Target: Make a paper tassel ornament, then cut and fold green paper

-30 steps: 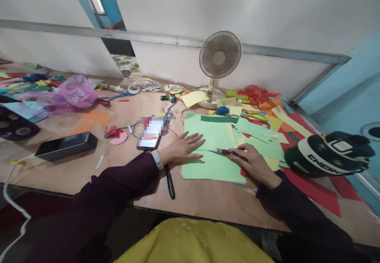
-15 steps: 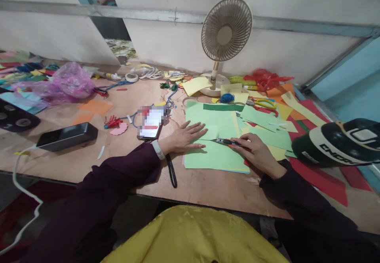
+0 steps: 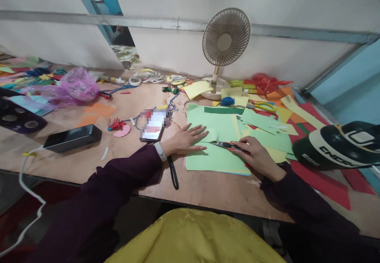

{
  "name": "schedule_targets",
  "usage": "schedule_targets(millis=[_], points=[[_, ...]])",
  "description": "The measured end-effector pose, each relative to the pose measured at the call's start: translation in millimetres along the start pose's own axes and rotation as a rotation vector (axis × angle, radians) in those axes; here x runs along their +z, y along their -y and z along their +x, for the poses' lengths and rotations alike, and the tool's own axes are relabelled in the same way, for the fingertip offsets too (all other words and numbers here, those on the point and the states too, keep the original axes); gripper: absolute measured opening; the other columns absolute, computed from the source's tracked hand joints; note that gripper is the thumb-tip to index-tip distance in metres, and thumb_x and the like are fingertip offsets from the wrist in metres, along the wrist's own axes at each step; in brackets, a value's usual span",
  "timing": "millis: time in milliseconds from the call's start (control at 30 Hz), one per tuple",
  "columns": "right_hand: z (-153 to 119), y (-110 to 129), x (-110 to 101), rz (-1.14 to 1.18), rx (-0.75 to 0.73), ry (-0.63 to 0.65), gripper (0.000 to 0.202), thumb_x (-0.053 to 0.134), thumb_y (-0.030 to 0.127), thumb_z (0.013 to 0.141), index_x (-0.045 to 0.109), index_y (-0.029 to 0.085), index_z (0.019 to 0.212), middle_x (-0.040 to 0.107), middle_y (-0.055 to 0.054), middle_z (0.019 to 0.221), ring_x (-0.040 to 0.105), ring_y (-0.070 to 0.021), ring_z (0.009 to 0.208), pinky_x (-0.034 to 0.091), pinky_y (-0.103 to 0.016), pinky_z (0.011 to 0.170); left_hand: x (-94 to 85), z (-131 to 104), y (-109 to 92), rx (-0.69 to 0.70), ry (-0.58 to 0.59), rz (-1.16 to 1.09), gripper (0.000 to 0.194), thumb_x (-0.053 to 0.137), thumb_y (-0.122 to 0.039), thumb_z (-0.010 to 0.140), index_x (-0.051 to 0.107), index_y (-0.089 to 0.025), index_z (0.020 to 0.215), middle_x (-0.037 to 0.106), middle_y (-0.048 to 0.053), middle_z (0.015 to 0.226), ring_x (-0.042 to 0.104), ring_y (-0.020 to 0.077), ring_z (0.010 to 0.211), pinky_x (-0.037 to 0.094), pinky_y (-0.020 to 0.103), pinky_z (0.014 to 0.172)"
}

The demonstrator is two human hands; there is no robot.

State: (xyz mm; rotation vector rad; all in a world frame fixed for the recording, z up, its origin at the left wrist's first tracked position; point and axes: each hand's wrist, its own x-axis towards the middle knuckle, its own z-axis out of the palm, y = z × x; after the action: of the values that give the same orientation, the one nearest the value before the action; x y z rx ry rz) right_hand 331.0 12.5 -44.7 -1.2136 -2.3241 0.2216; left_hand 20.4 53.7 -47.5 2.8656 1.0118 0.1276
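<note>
My left hand lies flat with its fingers spread across the left part of a stack of light green paper. In my right hand is a black and orange cutter knife, its blade pointing left and touching the paper. Near the blade tip a small flap of the green sheet lifts beside my left fingers. A dark green strip lies along the top of the sheets. Just left of my left hand is a phone with a lit screen.
A fan stands behind the paper. Green and red paper pieces and a large black-and-white bottle are on the right. A black power bank, a pink plastic bag and orange paper lie to the left.
The camera view has tilted and shifted slightly, so the scene sits lower and a little further right. Both hands keep nearly the same places on the paper; the flap at the blade looks slightly more raised.
</note>
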Motion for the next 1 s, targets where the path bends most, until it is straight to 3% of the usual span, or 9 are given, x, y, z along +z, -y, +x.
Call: schedule_targets(millis=[633, 1000], points=[[3.7, 11.6, 5.6, 0.005, -0.011, -0.009, 0.037, 0.047, 0.044, 0.093, 0.069, 0.021, 0.112, 0.059, -0.011, 0.094, 0.057, -0.0245, 0.09, 0.051, -0.038, 0.078, -5.2, -2.0, -2.2, 0.006, 0.008, -0.012, 0.068, 0.026, -0.062, 0.095, 0.01, -0.026, 0.151, 0.018, 0.006, 0.157, 0.015, 0.0217, 0.145, 0.005, 0.042, 0.115], [3.7, 4.4, 4.6, -0.022, 0.02, -0.026, 0.039, 0.045, 0.047, 0.093, 0.068, 0.023, 0.113, 0.059, -0.011, 0.098, 0.057, -0.0248, 0.093, 0.051, -0.039, 0.08, 1.1, 7.0, -10.0, -0.044, -0.012, -0.046, 0.076, 0.029, -0.067, 0.092, 0.014, -0.022, 0.151, 0.017, 0.01, 0.156, 0.013, 0.0256, 0.145, 0.005, 0.049, 0.115]])
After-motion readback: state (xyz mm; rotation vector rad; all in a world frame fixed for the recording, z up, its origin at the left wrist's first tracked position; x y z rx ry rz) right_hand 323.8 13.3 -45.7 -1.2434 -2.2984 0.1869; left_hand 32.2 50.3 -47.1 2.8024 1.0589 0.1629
